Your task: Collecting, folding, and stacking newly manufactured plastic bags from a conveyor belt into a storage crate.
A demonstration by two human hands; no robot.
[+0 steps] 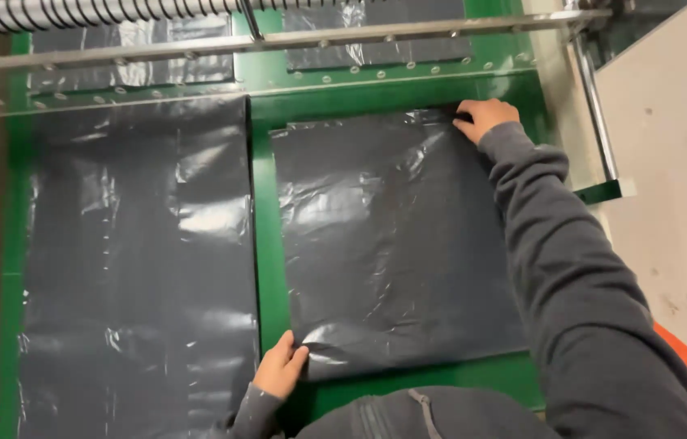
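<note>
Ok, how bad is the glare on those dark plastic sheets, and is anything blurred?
Head view: bright glare patches streak the left sheet and, more mildly, the right sheet; wrinkles stay readable. The left hand and right hand at its corners are fairly sharp; the metal rail looks slightly soft.

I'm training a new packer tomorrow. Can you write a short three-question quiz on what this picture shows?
1. True or false: the right hand grips the far corner of the right stack of dark plastic bags.
2. Which corner does the left hand pinch? A) near left B) near right C) far left
3. Fill in: the bags lie on a ____ table.

Key: 1 true; 2 A; 3 green. A second, longer stack of bags lies to the left, untouched.
</note>
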